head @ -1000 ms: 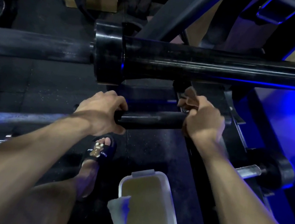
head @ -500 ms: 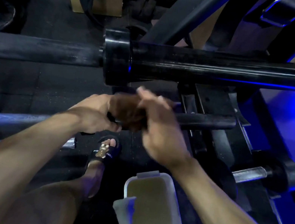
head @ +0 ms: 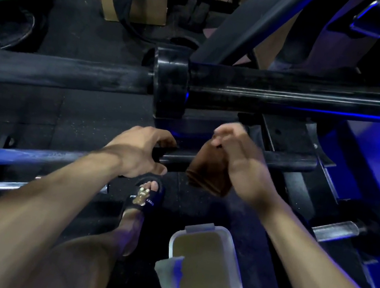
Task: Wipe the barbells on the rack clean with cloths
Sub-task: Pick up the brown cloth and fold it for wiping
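1. We look down on a dark rack area with several barbells lying across the view and blue light along the right side.
2. Our left hand (head: 140,151) is wrapped around the middle barbell (head: 290,161), fingers curled over the top of the black sleeve and thumb underneath, holding it firmly.
3. Our right hand (head: 239,160) is clenched on a brown cloth (head: 209,172), pinching its upper edge between thumb and fingers.
4. The cloth hangs folded from that hand and drapes over the black sleeve just to the right of the left hand; the two hands are near each other but do not touch.
5. To the right of the cloth the sleeve end runs on to the rack bracket (head: 284,135), where it rests.
6. Above it, the thick upper barbell (head: 293,96) crosses the whole frame, its wide black collar sitting above the hands and well clear of them.
7. Below, a lower chrome barbell (head: 6,187) runs off to the left edge, partly hidden by our left forearm.
8. On the floor by our sandalled foot (head: 142,199) stands a white tub (head: 233,240) of murky yellowish liquid.
9. A pale cloth (head: 168,277) hangs over the tub's left rim.
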### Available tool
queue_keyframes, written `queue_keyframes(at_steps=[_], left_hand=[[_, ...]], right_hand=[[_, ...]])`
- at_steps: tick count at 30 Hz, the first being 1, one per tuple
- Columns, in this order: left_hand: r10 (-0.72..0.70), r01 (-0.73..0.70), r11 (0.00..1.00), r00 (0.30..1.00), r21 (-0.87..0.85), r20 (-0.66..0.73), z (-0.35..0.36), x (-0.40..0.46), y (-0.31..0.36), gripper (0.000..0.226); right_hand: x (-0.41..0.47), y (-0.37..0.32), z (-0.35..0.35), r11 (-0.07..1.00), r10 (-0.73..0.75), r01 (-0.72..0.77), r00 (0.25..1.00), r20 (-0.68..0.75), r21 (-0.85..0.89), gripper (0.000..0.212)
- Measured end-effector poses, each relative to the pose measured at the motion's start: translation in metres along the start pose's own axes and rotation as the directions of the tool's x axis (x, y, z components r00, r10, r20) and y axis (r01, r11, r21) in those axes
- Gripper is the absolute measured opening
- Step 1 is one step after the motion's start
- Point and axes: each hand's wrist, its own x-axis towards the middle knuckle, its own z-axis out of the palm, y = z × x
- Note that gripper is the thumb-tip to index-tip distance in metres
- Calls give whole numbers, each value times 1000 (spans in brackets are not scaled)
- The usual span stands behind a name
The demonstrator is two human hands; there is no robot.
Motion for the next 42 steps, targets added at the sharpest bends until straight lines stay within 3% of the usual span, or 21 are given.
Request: queue_keyframes(at_steps=[1, 2, 3, 4, 7, 10, 12, 15, 18, 20, 22, 25, 29, 31, 34, 36, 39, 42], left_hand=[[-1, 1, 1000, 1000, -4, -1, 1, 0, 0, 56], [0, 0, 1000, 1000, -5, -6, 1, 0, 0, 54], [0, 0, 1000, 1000, -3, -12, 1, 1, 0, 53], [-1, 1, 1000, 1000, -5, -18, 1, 1, 0, 52], [5, -5, 1000, 999, 6, -32, 1, 2, 2, 53], [27, -26, 1000, 999, 15, -42, 2, 3, 3, 49], [24, -24, 1000, 999, 6, -37, 2, 2, 2, 52], [34, -33, 999, 999, 7, -33, 3, 2, 1, 52], [39, -39, 999, 999, 2, -37, 3, 1, 1, 51], [45, -45, 999, 998, 8, -38, 2, 2, 2, 54], [46, -45, 999, 998, 23, -35, 2, 2, 5, 56], [48, -43, 995, 998, 93, -44, 4, 2, 8, 61], [52, -42, 988, 996, 148, -65, 6, 0, 13, 61], [57, -46, 989, 996, 141, -70, 7, -1, 13, 61], [63, -55, 990, 996, 128, -58, 7, 1, 12, 60], [67, -62, 992, 997, 107, -43, 6, 4, 11, 61], [70, -67, 993, 997, 98, -32, 6, 7, 9, 62], [65, -59, 989, 997, 133, -39, 7, 7, 9, 63]], right_hand=[[9, 4, 8, 958, 11, -39, 995, -100, -285, 31], [14, 8, 19, 834, 18, -93, 990, -142, -543, 44], [18, 13, 32, 722, 34, -133, 987, -157, -679, 57], [18, 15, 44, 682, 27, -144, 985, -173, -717, 67], [11, 13, 71, 706, -133, -18, 979, -157, -708, 67], [2, 16, 79, 582, -311, 283, 944, 113, -762, 62], [10, 27, 60, 533, -326, 361, 922, 208, -765, 58], [26, 61, 9, 447, -293, 245, 949, 118, -861, 51], [28, 85, -40, 475, -60, -93, 989, -137, -875, 68], [30, 77, -30, 517, -9, -188, 974, -225, -835, 79], [26, 56, 4, 536, -95, -127, 973, -209, -834, 72], [11, 30, 54, 616, -302, 161, 952, -42, -771, 62], [16, 39, 22, 458, -345, 319, 924, 165, -829, 51], [18, 57, -15, 355, -230, 231, 961, 155, -906, 49], [15, 76, -47, 470, -95, -127, 977, -193, -873, 67], [15, 68, -18, 450, -95, -164, 969, -229, -878, 70], [7, 39, 44, 484, -250, 83, 967, -47, -871, 62], [-1, 31, 63, 490, -370, 315, 919, 133, -813, 61]])
